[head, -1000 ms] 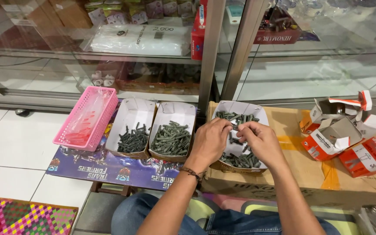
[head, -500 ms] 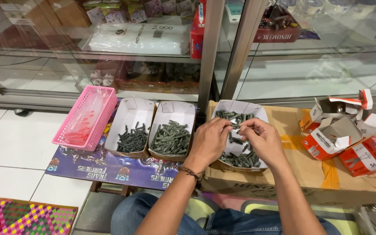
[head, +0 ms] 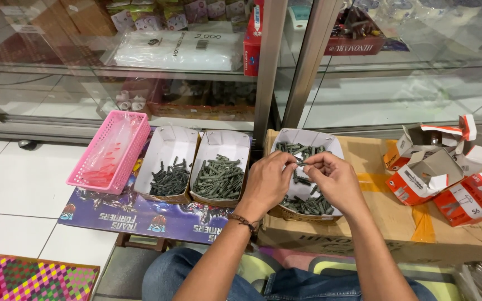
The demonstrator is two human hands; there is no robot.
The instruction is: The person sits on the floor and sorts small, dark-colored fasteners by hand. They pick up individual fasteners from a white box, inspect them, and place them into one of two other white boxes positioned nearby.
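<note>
two hands (head: 302, 181) (tiled floor (head: 23, 184)) over cardboard box (head: 397, 234)

Matt grey plastic plugs (head: 217, 178), paper tray (head: 223, 144)

The wall plugs (head: 308, 205) in the tray under the hands are dark grey, and so are the heaps in the two white paper trays (head: 221, 146) beside it. The basket (head: 110, 150) at the far left is bright pink, with red pieces inside. The poster (head: 135, 214) beneath is deep blue and purple. The small cartons (head: 464, 195) on the right are orange-red and white. The big box (head: 397, 234) is plain brown cardboard with yellow tape. A floor mat (head: 29, 278) shows a pink, yellow and green check.
</note>
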